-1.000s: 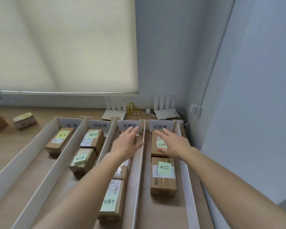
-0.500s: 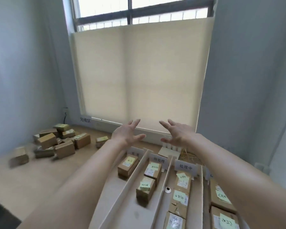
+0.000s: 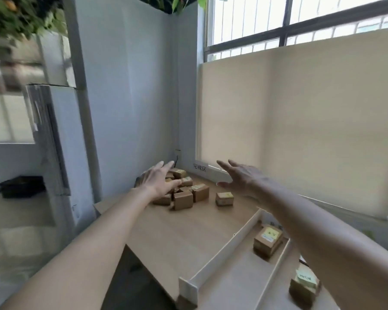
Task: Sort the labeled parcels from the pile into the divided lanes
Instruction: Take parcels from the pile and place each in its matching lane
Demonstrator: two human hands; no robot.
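The left hand (image 3: pixel 158 181) is stretched out over the pile of parcels (image 3: pixel 184 186) at the far left corner of the tabletop (image 3: pixel 177 233), fingers (image 3: pixel 166 165) spread and nearly straight, holding nothing. It looks set to come down on a box, so the open spread is likely a reach rather than a grip. The hand covers the left part of the pile, and how many boxes lie under it cannot be told.

One small parcel (image 3: pixel 224 198) sits apart, just right of the pile, its yellow note too small to read. Behind it, a white sign (image 3: pixel 199 168) at the foot of the window blind carries characters too blurred to trust.

The right hand (image 3: pixel 241 175) hangs in the air near the far edge, fingers also splayed and empty, probably ready to help lift.

Toward the near right corner, white dividers (image 3: pixel 229 249) form the lanes. A sorted parcel (image 3: pixel 268 241) with a yellow note lies in the first lane, a second noted parcel (image 3: pixel 304 287) in the next. The right forearm crosses these lanes and hides the rest; lane labels are not visible.
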